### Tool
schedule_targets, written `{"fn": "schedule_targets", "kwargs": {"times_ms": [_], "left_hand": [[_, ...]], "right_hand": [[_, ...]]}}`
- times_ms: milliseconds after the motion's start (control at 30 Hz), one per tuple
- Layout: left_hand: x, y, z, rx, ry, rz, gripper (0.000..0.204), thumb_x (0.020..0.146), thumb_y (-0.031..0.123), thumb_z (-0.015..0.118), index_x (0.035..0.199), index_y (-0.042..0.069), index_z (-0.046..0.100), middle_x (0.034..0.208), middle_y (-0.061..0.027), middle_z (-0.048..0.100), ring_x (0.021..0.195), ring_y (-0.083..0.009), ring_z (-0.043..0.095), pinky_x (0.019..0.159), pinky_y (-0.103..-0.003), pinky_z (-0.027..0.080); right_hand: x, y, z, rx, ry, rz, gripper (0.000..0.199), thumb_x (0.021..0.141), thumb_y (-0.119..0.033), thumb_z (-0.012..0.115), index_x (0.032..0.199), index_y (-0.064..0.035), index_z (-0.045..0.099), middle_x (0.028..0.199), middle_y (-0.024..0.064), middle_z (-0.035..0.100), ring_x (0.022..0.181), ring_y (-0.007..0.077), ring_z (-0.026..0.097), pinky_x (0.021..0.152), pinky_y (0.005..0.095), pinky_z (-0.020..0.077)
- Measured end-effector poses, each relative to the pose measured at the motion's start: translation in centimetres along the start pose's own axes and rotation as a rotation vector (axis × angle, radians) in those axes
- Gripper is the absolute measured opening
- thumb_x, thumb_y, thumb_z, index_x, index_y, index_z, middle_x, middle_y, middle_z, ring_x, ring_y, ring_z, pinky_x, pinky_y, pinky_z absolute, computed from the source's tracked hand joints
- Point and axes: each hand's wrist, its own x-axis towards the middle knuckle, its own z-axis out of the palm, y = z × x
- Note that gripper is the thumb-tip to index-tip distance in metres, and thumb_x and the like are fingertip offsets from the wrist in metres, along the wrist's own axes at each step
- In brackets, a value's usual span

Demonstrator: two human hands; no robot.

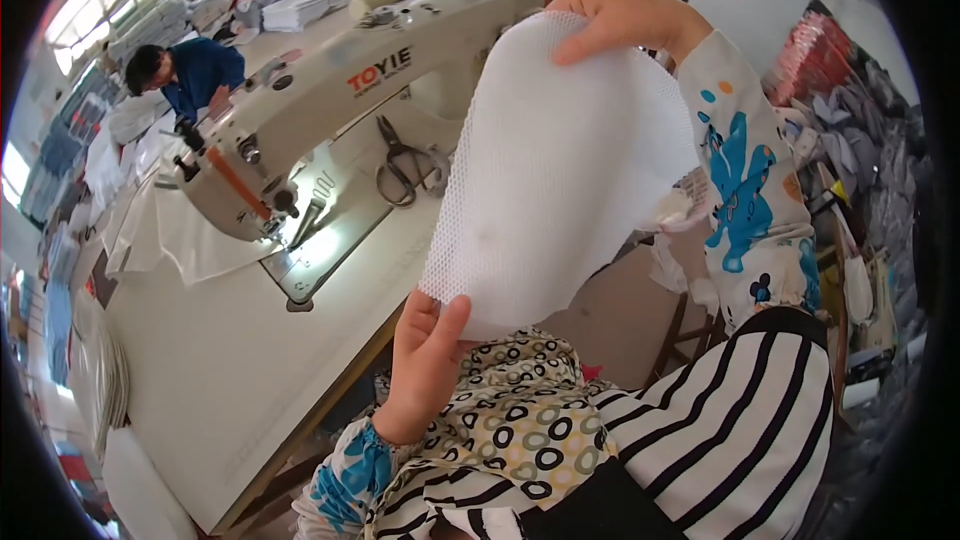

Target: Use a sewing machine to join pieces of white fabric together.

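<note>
A white piece of mesh fabric [545, 170] is stretched up in front of me, with a finely ribbed face and open mesh along its left edge. My left hand [425, 350] pinches its lower left corner between thumb and fingers. High on the right, my right hand [625, 25] grips the rounded upper end, thumb on the near face and fingers behind. The sewing machine [340, 70] stands just left of the fabric, its lamp lighting the needle area. Black-handled scissors [400, 165] lie on the machine bed behind the needle.
White cloth [180, 230] drapes over the table [250, 370] left of the needle. A stack of pale pieces [97, 360] hangs at the table's left edge. Beyond the machine a person in blue [200, 75] bends over. Heaped scraps [870, 140] lie at right, near a wooden stool [690, 330].
</note>
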Motion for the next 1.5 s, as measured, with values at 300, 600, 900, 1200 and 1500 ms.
{"fn": "schedule_targets", "kwargs": {"times_ms": [300,600,900,1200,1500], "left_hand": [[2.5,-1.6,-0.1,0.130,0.058,0.031,0.040,0.098,0.006,0.068,0.135,-0.004,0.055,0.129,-0.0107,0.067,0.110,-0.0151,0.066,0.091,-0.026,0.054],[2.7,-2.2,0.0,0.212,0.074,0.094,0.052,0.098,0.003,0.067,0.145,-0.003,0.047,0.137,-0.0143,0.061,0.121,-0.0213,0.062,0.099,-0.032,0.053],[1.9,-1.9,0.2,0.376,0.119,0.226,0.049,0.098,0.004,0.068,0.142,-0.001,0.045,0.129,-0.0141,0.063,0.117,-0.0190,0.062,0.096,-0.032,0.053],[1.7,-1.6,-0.1,0.205,0.167,0.260,0.037,0.101,0.007,0.065,0.136,-0.002,0.055,0.126,-0.0077,0.067,0.110,-0.0123,0.063,0.095,-0.028,0.049],[-0.4,3.4,-4.3,0.220,0.257,0.158,0.029,0.101,0.018,0.068,0.122,0.000,0.067,0.109,-0.0048,0.073,0.097,-0.0098,0.066,0.087,-0.026,0.052]], "right_hand": [[-0.8,2.1,0.5,-0.039,0.093,0.022,0.051,0.082,-0.042,0.081,0.122,-0.0118,0.073,0.112,0.0147,0.074,0.092,0.0293,0.076,0.084,0.0440,0.0619],[-1.0,3.4,0.9,-0.034,0.096,0.036,0.045,0.082,-0.034,0.082,0.119,-0.0081,0.074,0.108,0.0147,0.075,0.085,0.0260,0.076,0.079,0.0402,0.0630],[-0.1,3.6,1.5,0.049,0.081,0.045,0.041,0.083,-0.026,0.080,0.118,-0.0051,0.074,0.103,0.0137,0.076,0.081,0.0236,0.076,0.078,0.0345,0.0618],[-0.2,3.3,2.5,0.116,0.049,0.016,0.036,0.086,-0.018,0.078,0.116,-0.0004,0.073,0.100,0.0071,0.076,0.082,0.0138,0.071,0.081,0.0277,0.0571],[0.3,1.0,7.9,0.429,0.198,0.130,0.040,0.085,-0.011,0.075,0.121,0.0044,0.067,0.103,0.0077,0.073,0.087,0.0138,0.069,0.080,0.0278,0.0555]]}}
